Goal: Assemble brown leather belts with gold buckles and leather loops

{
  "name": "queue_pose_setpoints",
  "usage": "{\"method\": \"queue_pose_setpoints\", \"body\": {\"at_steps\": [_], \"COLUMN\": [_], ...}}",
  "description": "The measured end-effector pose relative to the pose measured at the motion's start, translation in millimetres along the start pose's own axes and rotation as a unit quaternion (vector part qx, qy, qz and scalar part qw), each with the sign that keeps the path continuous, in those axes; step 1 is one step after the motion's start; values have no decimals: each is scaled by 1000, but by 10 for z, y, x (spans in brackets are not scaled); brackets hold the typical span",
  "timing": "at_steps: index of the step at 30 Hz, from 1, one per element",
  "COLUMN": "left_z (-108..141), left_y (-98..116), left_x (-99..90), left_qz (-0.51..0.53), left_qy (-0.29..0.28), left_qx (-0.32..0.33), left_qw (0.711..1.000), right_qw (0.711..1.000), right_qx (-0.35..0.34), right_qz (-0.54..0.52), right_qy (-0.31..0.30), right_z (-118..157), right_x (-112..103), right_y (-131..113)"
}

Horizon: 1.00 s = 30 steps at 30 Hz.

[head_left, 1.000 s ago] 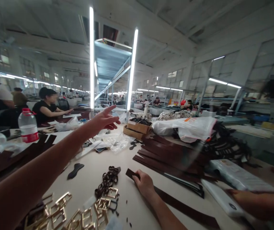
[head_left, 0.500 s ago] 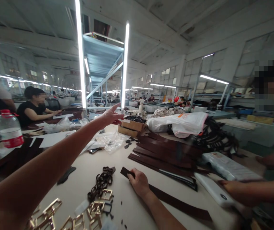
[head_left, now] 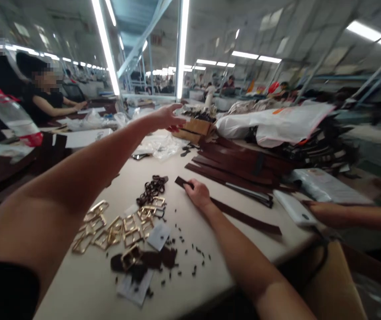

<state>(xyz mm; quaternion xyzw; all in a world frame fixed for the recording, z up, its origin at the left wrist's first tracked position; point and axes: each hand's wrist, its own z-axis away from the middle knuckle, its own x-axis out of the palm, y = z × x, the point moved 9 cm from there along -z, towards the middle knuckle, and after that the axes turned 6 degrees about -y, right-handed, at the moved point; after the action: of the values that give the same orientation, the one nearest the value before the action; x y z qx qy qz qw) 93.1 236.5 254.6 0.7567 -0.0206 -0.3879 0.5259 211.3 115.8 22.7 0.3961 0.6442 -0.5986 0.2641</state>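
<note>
View tipped down, strap (head_left: pixel 248 217) long, flat, dark brown

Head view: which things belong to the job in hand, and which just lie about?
Likely the job:
dark strap, held by the right hand
gold buckles
dark loops

Probably just lying about:
red-capped bottle
crumpled clear plastic
white bag
</note>
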Motion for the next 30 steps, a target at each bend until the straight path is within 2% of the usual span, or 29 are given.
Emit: {"method": "queue_pose_setpoints", "body": {"at_steps": [3, 6, 8, 11, 14, 16, 19, 21, 24, 27, 28, 30], "left_z": [154, 460, 663, 800, 597, 353, 20, -121, -121, 52, 92, 90], "left_y": [-714, -1393, -1683, -1853, -1697, -1452, -963, -625, -197, 61, 102, 51], "left_x": [101, 240, 332, 418, 375, 257, 11, -189, -535, -795, -829, -783], "left_qz": [-71, -116, -137, -151, -50, 14, 86, 122, 164, 167, 144, 83], "left_qy": [-79, -149, -184, -196, -109, -26, 77, 132, 227, 294, 295, 253], "left_qx": [-97, -195, -229, -242, -176, -99, 10, 54, 93, 127, 134, 118], "left_qw": [990, 962, 946, 938, 977, 995, 993, 982, 956, 933, 935, 957], "right_qw": [1000, 999, 999, 1000, 1000, 1000, 999, 999, 999, 1000, 1000, 1000], "right_qx": [11, 10, 11, 11, -1, -8, -10, -4, 1, -1, 0, 1], "right_qz": [-8, -14, -15, -10, 1, 12, 20, 14, 20, 22, 14, -3], "right_qy": [-22, -31, -32, -25, -3, 18, 39, 38, 36, 20, 10, -7], "right_z": [-40, -48, -35, -1, 13, 10, 7, 2, 9, 35, 34, 4], "right_x": [81, 106, 92, 48, 12, -7, -7, 8, -4, -9, 4, 46], "right_y": [43, 44, 37, 15, -12, -11, 20, 48, 40, -2, -3, 16]}}
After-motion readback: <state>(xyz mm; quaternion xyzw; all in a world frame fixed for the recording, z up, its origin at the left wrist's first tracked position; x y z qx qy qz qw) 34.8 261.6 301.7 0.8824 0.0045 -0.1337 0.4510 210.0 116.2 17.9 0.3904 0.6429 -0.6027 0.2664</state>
